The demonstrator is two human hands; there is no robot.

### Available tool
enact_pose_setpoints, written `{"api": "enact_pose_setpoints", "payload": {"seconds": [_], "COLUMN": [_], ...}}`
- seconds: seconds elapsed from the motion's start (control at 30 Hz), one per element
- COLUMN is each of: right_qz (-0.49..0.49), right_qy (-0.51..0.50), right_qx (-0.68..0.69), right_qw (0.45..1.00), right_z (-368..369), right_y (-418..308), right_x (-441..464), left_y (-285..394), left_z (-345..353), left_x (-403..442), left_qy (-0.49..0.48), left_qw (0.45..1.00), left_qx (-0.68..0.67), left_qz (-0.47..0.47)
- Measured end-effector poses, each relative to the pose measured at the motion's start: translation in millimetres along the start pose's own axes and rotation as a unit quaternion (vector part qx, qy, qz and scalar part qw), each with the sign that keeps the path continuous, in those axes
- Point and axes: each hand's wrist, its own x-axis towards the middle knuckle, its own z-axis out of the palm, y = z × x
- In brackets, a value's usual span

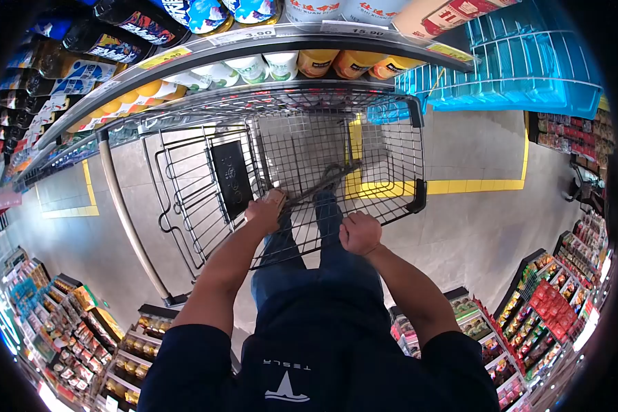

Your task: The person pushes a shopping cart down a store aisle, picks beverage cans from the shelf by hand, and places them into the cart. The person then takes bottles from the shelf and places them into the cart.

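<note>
A black wire shopping cart (302, 147) stands sideways in front of me, between my legs and the shelf. My right hand (360, 232) is closed in a fist at the cart's near rim, fingers wrapped round it. Over the near side of the basket, my left hand (262, 211) is closed around something small and tan, too unclear to name. Beside that hand is a black panel (232, 178) on the cart's wire. Dark shapes show through the mesh near my feet; I cannot tell what they are.
The shelf (302, 33) ahead holds bottles and price tags, with orange-capped bottles (353, 64) below. Blue plastic baskets (522, 65) hang at its right. A long pale bar (132, 220) stands left of the cart. Yellow tape (467, 185) marks the floor. Stocked racks (549, 309) stand behind me.
</note>
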Motion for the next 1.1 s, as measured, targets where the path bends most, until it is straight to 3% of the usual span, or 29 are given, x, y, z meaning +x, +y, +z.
{"api": "enact_pose_setpoints", "payload": {"seconds": [0.3,0.43,0.57,0.6,0.7,0.77,0.8,0.87,0.9,0.93,1.0,1.1], "right_qz": [0.003,0.020,0.032,0.071,0.162,0.077,0.046,0.026,-0.106,-0.047,-0.050,0.061], "right_qy": [-0.025,-0.074,-0.119,-0.223,-0.258,-0.014,0.036,0.187,0.374,0.321,0.378,0.233], "right_qx": [-0.007,-0.025,-0.018,0.004,0.116,0.115,0.096,0.080,-0.044,-0.052,-0.120,-0.201], "right_qw": [1.000,0.997,0.992,0.972,0.945,0.990,0.994,0.979,0.920,0.945,0.917,0.950], "right_z": [-0.8,4.9,-3.7,-14.5,-46.3,-117.7,-147.2,-246.1,-277.4,-328.9,-380.0,-414.1], "right_y": [0.7,2.5,0.6,0.3,9.2,-5.7,1.0,-21.3,-12.6,-24.6,-27.1,-23.8], "right_x": [-1.6,-4.1,1.7,10.8,56.1,105.8,131.9,179.8,204.7,214.4,245.5,281.2], "left_y": [5.3,17.5,13.6,12.6,13.6,13.0,13.0,15.3,16.8,17.9,22.2,34.7], "left_z": [6.3,-21.9,3.4,7.1,1.8,15.2,24.1,31.7,37.0,44.0,53.4,38.1], "left_x": [-3.4,-38.4,-35.4,-38.8,-60.8,-58.8,-59.2,-64.7,-67.6,-63.6,-64.7,-90.3], "left_qy": [0.126,0.120,0.179,0.202,0.172,0.239,0.271,0.351,0.388,0.422,0.436,0.396], "left_qw": [0.987,0.991,0.983,0.978,0.981,0.967,0.959,0.926,0.906,0.891,0.872,0.864], "left_qx": [-0.099,-0.042,-0.030,-0.044,-0.093,-0.086,-0.083,-0.140,-0.168,-0.166,-0.220,-0.305], "left_qz": [0.030,0.050,0.033,0.036,0.017,-0.006,-0.018,-0.004,0.004,0.003,0.028,0.061]}}
